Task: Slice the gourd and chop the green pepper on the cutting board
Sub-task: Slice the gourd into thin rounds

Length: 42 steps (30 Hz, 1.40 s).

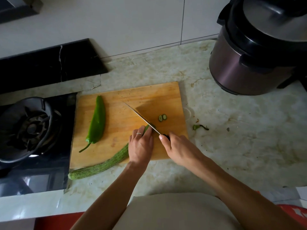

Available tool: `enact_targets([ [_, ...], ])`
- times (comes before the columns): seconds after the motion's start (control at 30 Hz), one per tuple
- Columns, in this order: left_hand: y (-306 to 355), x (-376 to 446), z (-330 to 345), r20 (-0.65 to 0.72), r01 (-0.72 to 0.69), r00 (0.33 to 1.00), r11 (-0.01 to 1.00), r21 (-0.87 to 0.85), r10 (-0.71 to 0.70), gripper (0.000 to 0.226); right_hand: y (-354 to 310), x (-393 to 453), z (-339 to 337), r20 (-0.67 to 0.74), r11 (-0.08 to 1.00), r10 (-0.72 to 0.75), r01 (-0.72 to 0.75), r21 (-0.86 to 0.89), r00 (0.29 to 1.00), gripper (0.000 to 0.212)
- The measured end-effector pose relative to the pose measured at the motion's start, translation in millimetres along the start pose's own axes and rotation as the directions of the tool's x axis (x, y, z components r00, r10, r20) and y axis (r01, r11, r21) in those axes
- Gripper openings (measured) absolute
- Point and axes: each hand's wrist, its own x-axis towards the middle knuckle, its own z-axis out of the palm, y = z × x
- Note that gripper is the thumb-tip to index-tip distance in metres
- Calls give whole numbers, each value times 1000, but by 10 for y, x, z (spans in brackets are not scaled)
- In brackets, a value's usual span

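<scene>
Marbled pale worktop (232, 146) runs along a white tiled wall, with a wooden cutting board (166, 95) lying near its front edge beside a gas hob (33, 127) at the left. On the board's left half lies a whole green pepper (97, 123), stem toward the front edge, untouched. The long striped gourd (103, 166) lies diagonally across the board's front left corner; its blunt end overhangs onto the worktop, and its thin end runs under the left hand (141, 145). That hand presses down on the gourd with the fingers (141, 131) curled over it, a ring visible on one finger, the fingertips just beside the blade. The right hand (179, 148) grips the dark handle of a knife (141, 117), fingers wrapped round it, the thumb lying along the top near the blade's heel. The blade is angled toward the board's far left, its heel set on the gourd's tip just beyond the left fingertips. Two small gourd slices (162, 117) lie touching each other on the board's right half, apart from the blade. A cut-off stem scrap (200, 127) lies on the worktop just off the board's right edge. A dark pressure cooker (257, 52) stands at the worktop's far right corner.
</scene>
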Motion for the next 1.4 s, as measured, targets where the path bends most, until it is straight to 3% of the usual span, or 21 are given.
enact_targets([
  [0.3, 4, -8, 5, -11, 5, 1000, 1000, -5, -5, 17, -54, 87, 61, -30, 999, -46, 45, -15, 999, 39],
  [0.5, 23, -18, -9, -28, -13, 1000, 1000, -28, 12, 24, 70, -44, 75, -51, 992, -84, 79, -97, 995, 37],
  [0.67, 34, -7, -36, -8, -14, 1000, 999, -40, 14, 27, -61, 77, 3, -16, 999, -50, 49, -7, 999, 40],
  [0.87, -21, -29, -69, -83, -60, 995, 992, -113, 50, 30, 101, 99, -114, -54, 998, 13, -10, 54, 998, 53],
  [1.07, -41, -23, -51, -120, -165, 980, 984, -70, 156, 31, 206, 45, -204, -41, 996, 15, -11, 92, 999, 50],
  [1.4, -50, -24, -27, -84, -127, 989, 989, -79, 120, 36, 59, -123, -85, -4, 995, 5, -4, 96, 1000, 48],
])
